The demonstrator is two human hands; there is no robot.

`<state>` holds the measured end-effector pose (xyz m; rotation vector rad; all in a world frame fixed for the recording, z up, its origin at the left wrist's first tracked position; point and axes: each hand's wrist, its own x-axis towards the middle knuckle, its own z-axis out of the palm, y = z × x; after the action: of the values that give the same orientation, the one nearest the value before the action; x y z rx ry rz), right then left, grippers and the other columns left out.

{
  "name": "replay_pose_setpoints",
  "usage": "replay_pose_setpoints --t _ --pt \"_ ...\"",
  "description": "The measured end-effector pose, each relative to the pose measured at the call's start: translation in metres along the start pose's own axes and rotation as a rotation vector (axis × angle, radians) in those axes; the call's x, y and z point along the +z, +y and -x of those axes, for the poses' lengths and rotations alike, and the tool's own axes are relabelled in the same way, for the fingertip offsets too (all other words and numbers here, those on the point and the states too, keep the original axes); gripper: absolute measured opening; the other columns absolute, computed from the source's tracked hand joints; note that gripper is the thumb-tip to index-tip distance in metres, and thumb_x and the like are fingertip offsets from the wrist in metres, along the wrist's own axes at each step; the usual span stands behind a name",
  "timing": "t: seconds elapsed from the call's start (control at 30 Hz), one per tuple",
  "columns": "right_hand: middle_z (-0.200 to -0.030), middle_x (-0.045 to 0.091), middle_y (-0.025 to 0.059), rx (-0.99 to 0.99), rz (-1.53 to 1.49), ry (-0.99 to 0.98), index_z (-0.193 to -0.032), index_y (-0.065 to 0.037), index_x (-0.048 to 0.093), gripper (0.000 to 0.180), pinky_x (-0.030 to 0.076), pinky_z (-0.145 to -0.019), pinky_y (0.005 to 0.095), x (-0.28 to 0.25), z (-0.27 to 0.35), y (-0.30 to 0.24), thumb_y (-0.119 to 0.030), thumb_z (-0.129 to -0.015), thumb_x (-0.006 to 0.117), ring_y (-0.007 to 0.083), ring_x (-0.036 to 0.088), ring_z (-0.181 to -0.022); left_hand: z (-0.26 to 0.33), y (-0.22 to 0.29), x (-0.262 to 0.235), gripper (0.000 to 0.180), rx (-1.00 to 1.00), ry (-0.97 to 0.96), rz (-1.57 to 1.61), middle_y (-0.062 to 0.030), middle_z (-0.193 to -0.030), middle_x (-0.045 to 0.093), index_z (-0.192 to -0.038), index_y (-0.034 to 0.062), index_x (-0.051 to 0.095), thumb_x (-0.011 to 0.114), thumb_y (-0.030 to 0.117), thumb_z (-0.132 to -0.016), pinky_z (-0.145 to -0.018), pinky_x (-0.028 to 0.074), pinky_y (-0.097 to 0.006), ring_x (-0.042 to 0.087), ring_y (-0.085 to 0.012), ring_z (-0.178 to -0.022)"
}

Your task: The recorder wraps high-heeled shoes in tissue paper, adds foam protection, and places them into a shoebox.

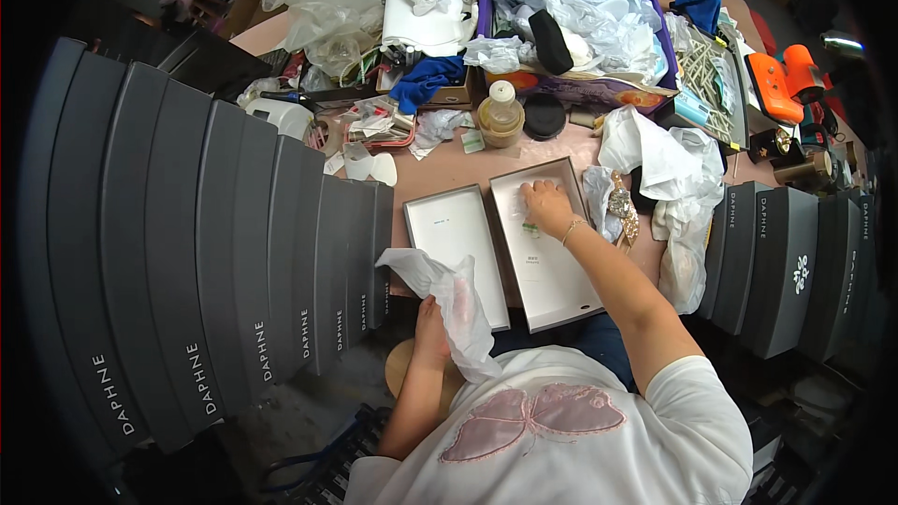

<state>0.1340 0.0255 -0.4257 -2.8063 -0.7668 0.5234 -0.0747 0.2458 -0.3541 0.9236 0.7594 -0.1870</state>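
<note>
Left hand [432,329] gripping one crumpled white tissue sheet [453,301]; right hand [547,206] open, fingers spread flat inside one of two open white-lined boxes [552,271], second box [456,245] just beside it

Dark boxes [234,252] wall both sides (bare table [449,168] between).

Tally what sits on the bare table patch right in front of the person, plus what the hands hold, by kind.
Open box halves, white inside: 2
Crumpled clear plastic bags in the left hand: 1
Right hand holds: 0, resting in the right half
Total: 3
</note>
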Motion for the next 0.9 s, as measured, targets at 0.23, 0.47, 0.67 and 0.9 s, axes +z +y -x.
replay_pose_setpoints --t 0.23,0.47,0.67,0.9 --pt "-0.096 0.062 0.0176 0.106 -0.245 0.068 -0.101 -0.002 0.050 0.036 0.050 -0.074 0.0444 0.020 0.027 -0.006 -0.016 -0.074 0.070 0.0343 0.061 -0.090 -0.003 0.001 0.006 0.029 -0.027 -0.071 0.198 -0.0119 -0.110 0.061 -0.119 -0.0019 0.052 0.045 0.011 -0.094 -0.082 0.054 -0.035 0.063 -0.0220 -0.096" --pt "-0.088 0.064 0.0207 -0.008 -0.586 -0.083 -0.105 -0.004 0.050 0.033 0.050 -0.073 0.0448 0.006 0.063 0.006 -0.012 -0.076 0.063 0.0376 0.063 -0.079 -0.005 0.015 0.021 0.032 -0.002 -0.060 0.151 -0.0074 -0.107 0.061 -0.119 0.0019 0.053 0.051 0.021 -0.095 -0.081 0.051 -0.031 0.061 -0.0170 -0.094" --pt "-0.088 0.062 0.0165 0.106 -0.318 0.134 -0.103 -0.007 0.050 0.035 0.049 -0.070 0.0452 0.050 0.095 -0.023 -0.010 -0.072 0.066 0.0350 0.062 -0.081 -0.024 0.020 0.032 0.032 -0.021 -0.073 0.099 -0.0079 -0.104 0.062 -0.115 0.0028 0.057 0.054 0.026 -0.093 -0.081 0.052 -0.033 0.061 -0.0190 -0.095" --pt "-0.088 0.061 0.0156 0.189 -0.467 0.194 -0.101 -0.005 0.049 0.035 0.050 -0.068 0.0456 0.052 0.102 -0.027 -0.008 -0.071 0.067 0.0359 0.062 -0.080 -0.068 -0.015 0.033 0.034 -0.020 -0.001 0.077 -0.0059 -0.105 0.058 -0.116 0.0040 0.054 0.046 0.031 -0.097 -0.084 0.048 -0.033 0.056 -0.0175 -0.097"
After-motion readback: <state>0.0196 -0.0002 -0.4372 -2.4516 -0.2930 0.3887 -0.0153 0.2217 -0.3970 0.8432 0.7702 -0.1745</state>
